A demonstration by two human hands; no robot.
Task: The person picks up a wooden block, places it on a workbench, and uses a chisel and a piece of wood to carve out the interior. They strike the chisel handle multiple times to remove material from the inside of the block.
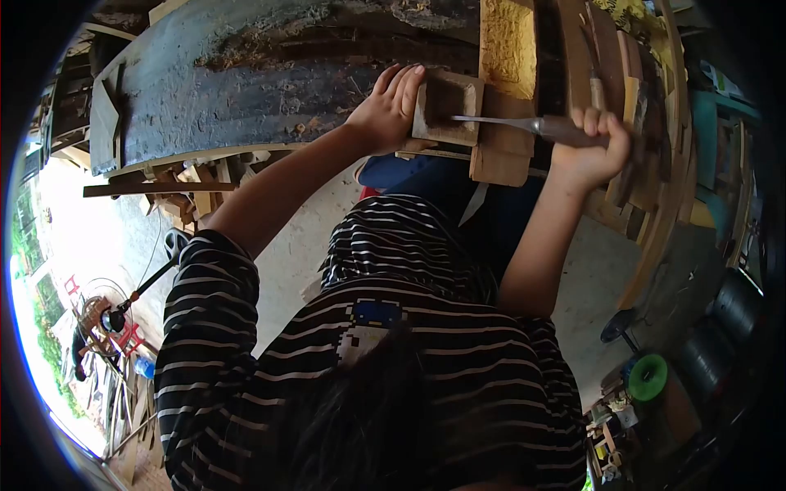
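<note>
My right hand [591, 147] is closed around the brown handle of a chisel [499, 122]. Its metal blade points left, and the tip reaches into the hollow of a small square wooden box [420, 129]. My left hand [391, 106] grips the left side of this box, fingers together along its edge. The box sits at the near edge of the bench, its hollow facing up and dark inside. Just right of it, under the chisel, lies a flat brown board [501, 164].
A worn, dark workbench [270, 90] stretches to the left. Beyond the box lies a yellow hollowed tray [508, 49]. Another handled tool [596, 86] and long wooden strips [655, 221] are on the right. Wood offcuts [192, 184] are heaped below the bench's left side.
</note>
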